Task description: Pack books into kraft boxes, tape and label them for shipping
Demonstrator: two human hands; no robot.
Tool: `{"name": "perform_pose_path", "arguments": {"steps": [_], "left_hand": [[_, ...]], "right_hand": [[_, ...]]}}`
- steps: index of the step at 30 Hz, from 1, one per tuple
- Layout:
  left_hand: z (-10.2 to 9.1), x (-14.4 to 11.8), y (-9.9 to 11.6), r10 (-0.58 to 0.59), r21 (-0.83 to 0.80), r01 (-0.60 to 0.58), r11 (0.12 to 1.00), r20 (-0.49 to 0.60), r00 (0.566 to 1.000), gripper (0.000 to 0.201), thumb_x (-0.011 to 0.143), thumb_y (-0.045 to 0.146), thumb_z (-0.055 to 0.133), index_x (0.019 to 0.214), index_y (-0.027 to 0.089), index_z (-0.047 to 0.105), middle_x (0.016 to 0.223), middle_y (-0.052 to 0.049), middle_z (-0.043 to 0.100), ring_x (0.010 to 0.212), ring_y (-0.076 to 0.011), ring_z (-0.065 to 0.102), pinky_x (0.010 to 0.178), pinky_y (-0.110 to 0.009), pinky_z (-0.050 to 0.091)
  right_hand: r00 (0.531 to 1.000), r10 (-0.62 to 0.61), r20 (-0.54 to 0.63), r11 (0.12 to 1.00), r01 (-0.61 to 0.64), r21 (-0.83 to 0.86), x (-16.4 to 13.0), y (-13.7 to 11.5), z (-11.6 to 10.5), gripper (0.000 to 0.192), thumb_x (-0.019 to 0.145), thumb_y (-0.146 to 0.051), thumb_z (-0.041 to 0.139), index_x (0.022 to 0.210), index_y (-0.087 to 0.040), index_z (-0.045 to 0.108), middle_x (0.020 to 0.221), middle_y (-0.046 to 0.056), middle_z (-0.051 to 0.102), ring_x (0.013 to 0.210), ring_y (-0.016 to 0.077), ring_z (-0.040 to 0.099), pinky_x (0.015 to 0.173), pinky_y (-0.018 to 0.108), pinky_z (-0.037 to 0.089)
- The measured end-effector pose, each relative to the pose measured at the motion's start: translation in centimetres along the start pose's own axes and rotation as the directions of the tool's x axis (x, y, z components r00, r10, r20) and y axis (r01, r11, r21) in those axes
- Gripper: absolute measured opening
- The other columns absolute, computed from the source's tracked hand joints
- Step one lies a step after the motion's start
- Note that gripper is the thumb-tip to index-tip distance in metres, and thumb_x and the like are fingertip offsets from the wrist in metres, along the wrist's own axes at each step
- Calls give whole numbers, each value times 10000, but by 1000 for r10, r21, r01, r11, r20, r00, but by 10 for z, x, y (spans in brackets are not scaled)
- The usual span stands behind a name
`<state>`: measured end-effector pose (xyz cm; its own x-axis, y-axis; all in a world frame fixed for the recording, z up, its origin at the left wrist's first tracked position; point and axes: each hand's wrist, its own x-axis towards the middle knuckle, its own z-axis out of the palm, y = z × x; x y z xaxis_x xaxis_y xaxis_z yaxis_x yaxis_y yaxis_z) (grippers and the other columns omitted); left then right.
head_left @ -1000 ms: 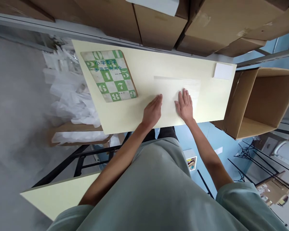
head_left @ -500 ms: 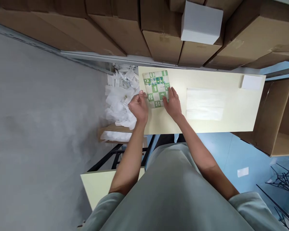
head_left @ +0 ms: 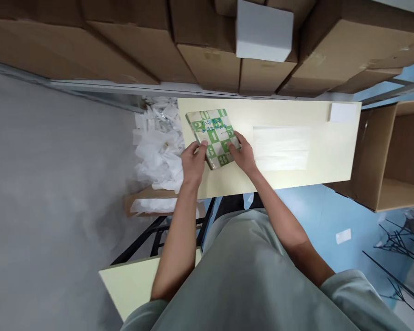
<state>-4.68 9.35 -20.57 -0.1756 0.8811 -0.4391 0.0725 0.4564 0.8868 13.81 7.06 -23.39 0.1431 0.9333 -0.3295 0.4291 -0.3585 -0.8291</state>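
Both hands on the book now: left hand & right hand grip its near corners, clear bag just right of it on bench.

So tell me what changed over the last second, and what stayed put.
Both hands left the clear sheet and went left to the green checked book. The left hand and right hand now grip its sides, and its near end looks tipped up. The sheet and the small white pad stayed on the table.
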Motion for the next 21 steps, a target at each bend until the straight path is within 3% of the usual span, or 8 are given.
{"name": "perform_pose_path", "arguments": {"steps": [4, 8, 11, 15, 21], "left_hand": [[23, -37, 24, -15, -20, 19, 1000, 184, 983, 469, 897, 665, 821, 1008, 212, 765, 900, -24, 745, 820, -176, 707, 706, -249, 619], [78, -70, 22, -2, -60, 24, 998, 344, 939, 604, 901, 737, 789, 1209, 217, 765, 1104, -83, 814, 996, -243, 775, 862, -344, 668], [122, -83, 8, 4, -40, 11, 999, 368, 930, 633, 934, 767, 730, 1251, 219, 754, 1168, -109, 825, 1071, -276, 783, 874, -363, 666], [155, -84, -13, 22, 41, -36, 999, 314, 949, 615, 963, 761, 692, 1232, 213, 769, 1164, -113, 832, 1113, -291, 779, 919, -376, 656], [162, -73, -34, 1, 161, -35, 986, 205, 979, 659, 958, 774, 672, 1228, 186, 794, 1129, -111, 834, 1051, -278, 772, 878, -366, 650]], "right_hand": [[996, 24, -88, 997, -17, 76, -42, -3, -58, 770, 1097, -747, 457, 1671, -234, 489, 1629, 142, 620, 1478, 319, 625, 1164, 461, 612], [977, 139, -162, 977, -108, 183, -79, 10, -128, 723, 1040, -733, 605, 1563, -233, 611, 1489, 120, 730, 1342, 325, 705, 1120, 469, 625], [956, 220, -193, 961, -178, 213, -91, 36, -162, 713, 988, -723, 691, 1477, -204, 673, 1337, 135, 792, 1169, 315, 753, 1047, 481, 642], [947, 265, -181, 948, -221, 230, -84, 76, -173, 681, 969, -717, 704, 1436, -221, 689, 1293, 125, 796, 1125, 288, 744, 991, 464, 647], [967, 228, -116, 948, -193, 254, -64, 110, -162, 681, 995, -736, 650, 1418, -204, 691, 1270, 153, 788, 1113, 292, 759, 966, 461, 663]]}}
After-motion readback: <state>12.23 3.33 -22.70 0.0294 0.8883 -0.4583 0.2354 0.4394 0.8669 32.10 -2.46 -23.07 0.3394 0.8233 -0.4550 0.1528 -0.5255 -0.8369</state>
